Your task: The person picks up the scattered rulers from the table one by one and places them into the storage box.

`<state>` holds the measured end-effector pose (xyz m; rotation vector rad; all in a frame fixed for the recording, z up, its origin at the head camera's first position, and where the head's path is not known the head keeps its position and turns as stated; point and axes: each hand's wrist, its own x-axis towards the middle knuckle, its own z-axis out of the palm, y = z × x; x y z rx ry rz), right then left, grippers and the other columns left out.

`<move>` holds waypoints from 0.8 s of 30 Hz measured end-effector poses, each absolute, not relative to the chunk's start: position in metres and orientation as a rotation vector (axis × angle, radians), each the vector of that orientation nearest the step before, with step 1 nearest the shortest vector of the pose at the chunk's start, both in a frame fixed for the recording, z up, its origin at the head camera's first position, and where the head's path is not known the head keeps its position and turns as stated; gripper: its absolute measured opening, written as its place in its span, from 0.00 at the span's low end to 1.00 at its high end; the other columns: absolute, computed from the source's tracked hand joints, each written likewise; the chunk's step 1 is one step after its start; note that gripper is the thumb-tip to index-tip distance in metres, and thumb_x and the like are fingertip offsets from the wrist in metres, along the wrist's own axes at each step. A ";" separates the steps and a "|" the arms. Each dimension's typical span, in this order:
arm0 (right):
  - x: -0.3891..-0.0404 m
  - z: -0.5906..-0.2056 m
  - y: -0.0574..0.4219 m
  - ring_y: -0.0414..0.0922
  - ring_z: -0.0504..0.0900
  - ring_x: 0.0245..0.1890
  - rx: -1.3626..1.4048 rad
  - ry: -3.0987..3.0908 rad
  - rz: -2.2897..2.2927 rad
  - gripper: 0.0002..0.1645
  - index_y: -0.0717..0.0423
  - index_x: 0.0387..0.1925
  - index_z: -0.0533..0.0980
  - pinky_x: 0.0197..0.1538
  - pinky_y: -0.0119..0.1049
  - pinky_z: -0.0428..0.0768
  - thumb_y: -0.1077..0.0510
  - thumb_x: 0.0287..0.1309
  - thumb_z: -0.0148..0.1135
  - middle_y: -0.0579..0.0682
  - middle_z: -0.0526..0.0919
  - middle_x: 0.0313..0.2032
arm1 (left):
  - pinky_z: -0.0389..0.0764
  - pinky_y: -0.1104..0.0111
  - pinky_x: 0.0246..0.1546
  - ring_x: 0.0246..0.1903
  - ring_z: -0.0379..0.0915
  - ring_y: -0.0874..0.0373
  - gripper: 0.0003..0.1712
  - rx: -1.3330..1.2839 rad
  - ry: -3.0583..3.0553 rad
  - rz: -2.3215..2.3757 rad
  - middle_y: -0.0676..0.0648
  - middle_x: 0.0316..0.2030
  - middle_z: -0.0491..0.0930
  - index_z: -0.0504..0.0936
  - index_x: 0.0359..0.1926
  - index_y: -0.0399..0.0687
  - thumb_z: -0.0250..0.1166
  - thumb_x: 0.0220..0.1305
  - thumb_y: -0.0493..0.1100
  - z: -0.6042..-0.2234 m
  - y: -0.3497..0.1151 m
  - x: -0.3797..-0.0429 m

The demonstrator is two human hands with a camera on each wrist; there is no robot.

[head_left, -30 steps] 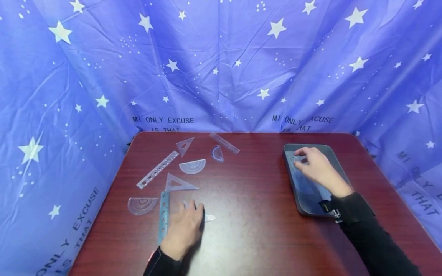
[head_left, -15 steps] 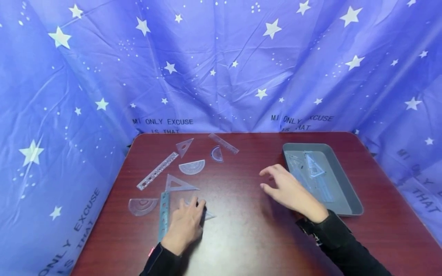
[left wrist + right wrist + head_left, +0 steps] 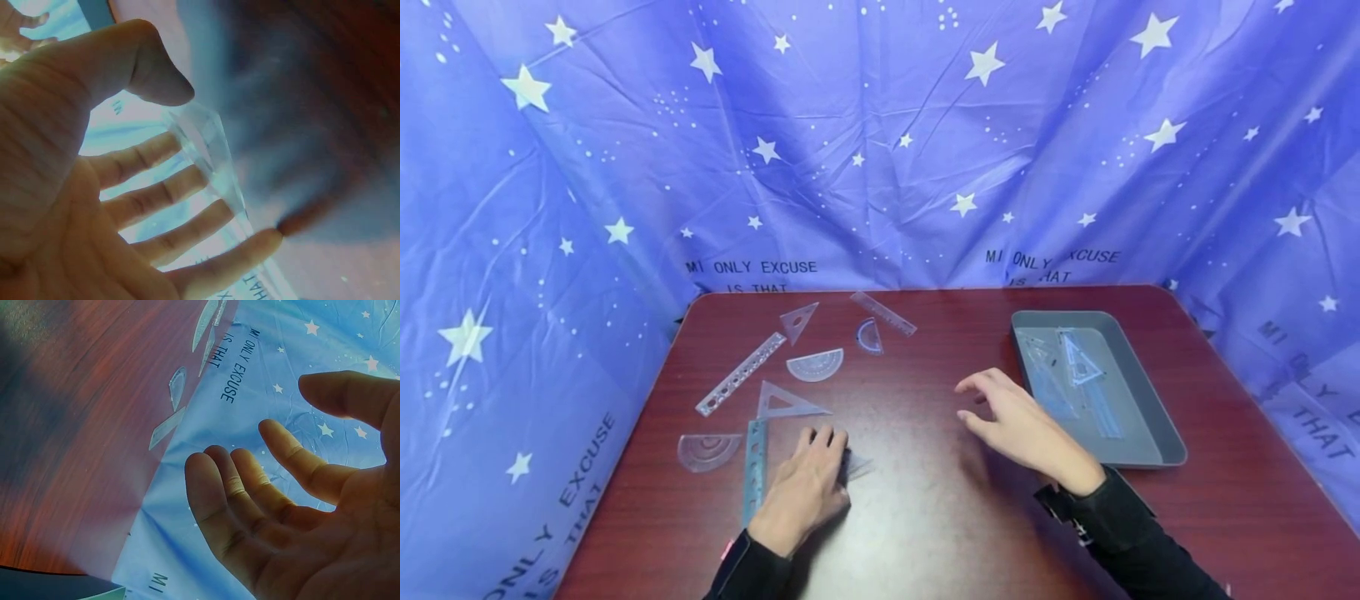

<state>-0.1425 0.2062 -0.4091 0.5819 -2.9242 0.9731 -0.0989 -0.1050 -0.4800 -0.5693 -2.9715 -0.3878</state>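
My left hand (image 3: 801, 492), at the table's near middle, pinches a clear plastic set square (image 3: 858, 466), mostly hidden beneath the hand in the head view. In the left wrist view, the clear plastic (image 3: 219, 147) runs along the fingertips, with the bent thumb at its upper end. Just left of this hand lies a teal ruler (image 3: 755, 467); beyond it is a larger clear set square (image 3: 790, 402). My right hand (image 3: 1022, 429) hovers beside the grey tray (image 3: 1150, 392), its fingers loosely bent and holding nothing.
In the tray lie a blue-edged set square (image 3: 1081, 360) and other clear pieces. Left and back on the table are a long ruler (image 3: 741, 373), protractors (image 3: 709, 452), a small triangle (image 3: 798, 322) and a short ruler (image 3: 883, 314). A starry blue curtain (image 3: 880, 167) surrounds the table.
My right hand has come out of the tray leftward over the table and holds nothing. The set square under my left hand has shifted slightly, and the left thumb now shows.
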 end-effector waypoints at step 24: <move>-0.142 -0.451 0.155 0.48 0.86 0.56 0.633 -2.631 2.502 0.34 0.80 0.75 0.59 0.54 0.47 0.91 0.65 0.77 0.54 0.76 0.76 0.65 | 0.88 0.64 0.51 0.58 0.74 0.49 0.34 -0.879 -2.725 -0.303 0.46 0.54 0.80 0.80 0.57 0.46 0.79 0.45 0.40 -0.444 -0.053 -0.106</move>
